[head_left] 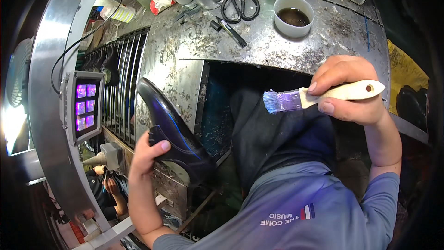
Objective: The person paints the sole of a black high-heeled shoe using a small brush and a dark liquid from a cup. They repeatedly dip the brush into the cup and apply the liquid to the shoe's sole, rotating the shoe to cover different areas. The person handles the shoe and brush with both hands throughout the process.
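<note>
Shoe: a black leather dress shoe (173, 132) held up over the left edge of the work bench, toe pointing up and to the left toward the lamp, heel down near the person's lap; a thin bluish gleam runs along its side.
Left hand: the left hand (149, 150) grips the shoe from underneath near the heel, thumb pressed across the upper, fingers hidden behind the sole.
Brush: a flat paint brush (319, 96) with a pale wooden handle and a hole at its end, bristles tinted blue-violet and pointing left toward the shoe, well apart from it.
Right hand: the right hand (354, 90) is clenched round the brush handle, thumb below and fingers above, held over the dark apron (273, 134).
Lamp: a small square flood lamp (84, 105) with violet glowing cells, fixed to a curved metal frame (46, 88) just left of the shoe's toe.
Rack: a row of metal bars (121, 78) stands between lamp and bench.
Bench: a worn, stained sheet-metal bench top (296, 48) lies beyond both hands.
Cup: a white cup (293, 16) of dark liquid sits on the bench above the brush.
Scissors: black-handled scissors (240, 5) lie left of the cup.
Marker: a black marker (231, 31) lies just below the scissors.
Other person: an arm (111, 190) shows at lower left, beneath the lamp.
</note>
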A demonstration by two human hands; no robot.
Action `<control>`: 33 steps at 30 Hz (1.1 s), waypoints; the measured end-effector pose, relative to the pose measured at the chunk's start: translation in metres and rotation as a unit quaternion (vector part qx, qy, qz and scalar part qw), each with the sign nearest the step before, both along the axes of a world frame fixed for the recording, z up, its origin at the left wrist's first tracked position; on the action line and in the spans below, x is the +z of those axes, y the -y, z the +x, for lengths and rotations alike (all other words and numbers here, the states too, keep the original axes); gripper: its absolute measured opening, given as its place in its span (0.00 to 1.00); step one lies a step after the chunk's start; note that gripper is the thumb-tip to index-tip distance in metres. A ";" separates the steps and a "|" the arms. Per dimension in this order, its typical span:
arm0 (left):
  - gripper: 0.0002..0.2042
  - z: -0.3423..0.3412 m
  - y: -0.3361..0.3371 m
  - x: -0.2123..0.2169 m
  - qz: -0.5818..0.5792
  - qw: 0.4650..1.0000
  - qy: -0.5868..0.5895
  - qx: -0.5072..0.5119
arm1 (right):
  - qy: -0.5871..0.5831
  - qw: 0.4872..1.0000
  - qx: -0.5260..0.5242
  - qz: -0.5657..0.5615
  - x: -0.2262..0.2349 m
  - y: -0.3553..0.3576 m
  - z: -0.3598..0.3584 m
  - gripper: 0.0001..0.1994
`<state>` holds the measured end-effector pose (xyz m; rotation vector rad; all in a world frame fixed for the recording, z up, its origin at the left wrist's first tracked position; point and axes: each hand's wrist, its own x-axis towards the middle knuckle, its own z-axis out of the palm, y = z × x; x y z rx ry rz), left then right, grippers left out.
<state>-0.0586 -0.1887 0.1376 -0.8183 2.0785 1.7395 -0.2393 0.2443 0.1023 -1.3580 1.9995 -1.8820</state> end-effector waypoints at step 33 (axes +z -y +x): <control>0.29 -0.196 0.243 -0.101 -0.689 0.713 -0.128 0.006 | 0.125 0.908 -0.399 -0.019 -0.011 -0.119 0.047 0.15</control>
